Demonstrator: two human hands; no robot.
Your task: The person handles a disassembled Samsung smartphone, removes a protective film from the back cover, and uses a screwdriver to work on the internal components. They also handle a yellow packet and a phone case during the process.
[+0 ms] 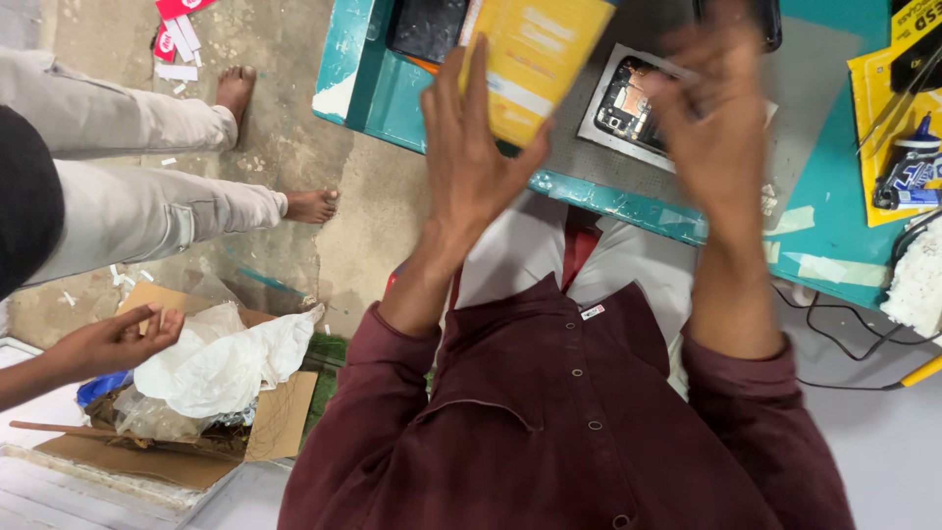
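Observation:
My left hand [471,147] grips a yellow cardboard box [538,54] by its lower end, holding it up over the edge of the teal workbench [834,226]. My right hand [716,128] is motion-blurred above an opened phone [628,103] that lies with its insides showing on a grey mat [805,88]. The fingers are drawn together near a thin pale strip at the phone's top edge; whether they hold it is unclear. A dark phone or screen [427,27] lies behind the yellow box. My maroon shirt fills the bottom of the view.
Another person sits at the left, with bare feet [312,204] on the concrete floor and a hand [118,339] above a cardboard box [280,417] of white plastic bags. A yellow pad [876,118] with a small bottle, black cables and white foam [917,280] are at the right.

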